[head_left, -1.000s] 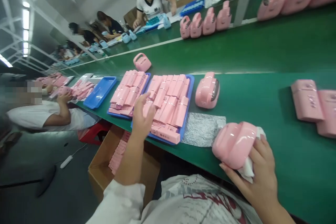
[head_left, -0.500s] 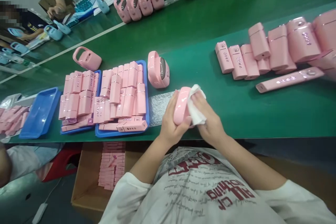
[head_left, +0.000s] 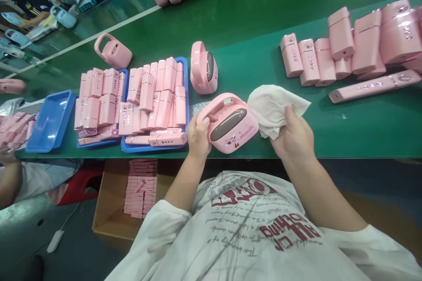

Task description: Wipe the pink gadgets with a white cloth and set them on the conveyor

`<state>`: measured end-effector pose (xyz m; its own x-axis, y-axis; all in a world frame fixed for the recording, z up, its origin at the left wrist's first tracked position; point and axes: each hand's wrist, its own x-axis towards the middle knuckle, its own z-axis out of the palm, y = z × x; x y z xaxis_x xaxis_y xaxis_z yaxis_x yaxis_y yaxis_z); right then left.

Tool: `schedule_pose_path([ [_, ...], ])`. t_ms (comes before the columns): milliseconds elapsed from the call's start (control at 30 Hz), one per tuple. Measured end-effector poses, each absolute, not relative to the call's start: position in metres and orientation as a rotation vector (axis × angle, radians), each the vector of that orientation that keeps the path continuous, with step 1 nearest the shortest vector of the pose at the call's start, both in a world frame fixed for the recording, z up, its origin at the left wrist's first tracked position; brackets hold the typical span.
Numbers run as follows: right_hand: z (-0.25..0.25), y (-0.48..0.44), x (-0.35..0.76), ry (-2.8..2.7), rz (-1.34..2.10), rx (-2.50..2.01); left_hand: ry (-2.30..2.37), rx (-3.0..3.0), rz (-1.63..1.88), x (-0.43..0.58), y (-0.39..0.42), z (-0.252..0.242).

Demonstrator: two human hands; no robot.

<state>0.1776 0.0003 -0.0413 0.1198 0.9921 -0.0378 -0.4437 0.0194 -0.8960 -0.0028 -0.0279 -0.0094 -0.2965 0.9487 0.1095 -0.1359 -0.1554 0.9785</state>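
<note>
A pink handled device [head_left: 242, 134] with a dark oval window and a printed cartoon figure is tilted above the green table's near edge. My left hand [head_left: 198, 137] is closed around its left end, by the handle. In my right hand [head_left: 295, 138] a white cloth [head_left: 270, 105] is pinched between thumb and fingers, spread out beside the device's right side. Just behind stands another pink handled device [head_left: 199, 72] with the same dark window. A further one [head_left: 115, 50] rests behind the trays.
Blue trays [head_left: 186, 96] of pink oblong pieces stand to the left, beside another blue tray [head_left: 49, 123]. More pink pieces [head_left: 292, 55] are grouped at the right. Beneath the table sits a cardboard box [head_left: 108, 202] of pink pieces. Co-workers sit at the far left.
The pink device has turned so its windowed front faces up toward me. My right hand has drawn the cloth off it to the right, and the cloth has opened out.
</note>
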Motion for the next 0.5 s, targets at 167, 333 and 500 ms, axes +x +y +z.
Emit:
schedule_pose_path([
  [167,-0.033,-0.032,0.172,-0.985,1.414,-0.895,1.139,0.978,1.511,0.002,-0.035,0.009],
  [333,-0.031,-0.048,0.161,-1.063,1.402,-0.919,1.090,0.951,1.508,0.003,-0.049,0.020],
  [500,-0.033,-0.053,0.153,-1.035,1.378,-0.947,1.031,0.903,1.498,0.005,-0.063,0.026],
])
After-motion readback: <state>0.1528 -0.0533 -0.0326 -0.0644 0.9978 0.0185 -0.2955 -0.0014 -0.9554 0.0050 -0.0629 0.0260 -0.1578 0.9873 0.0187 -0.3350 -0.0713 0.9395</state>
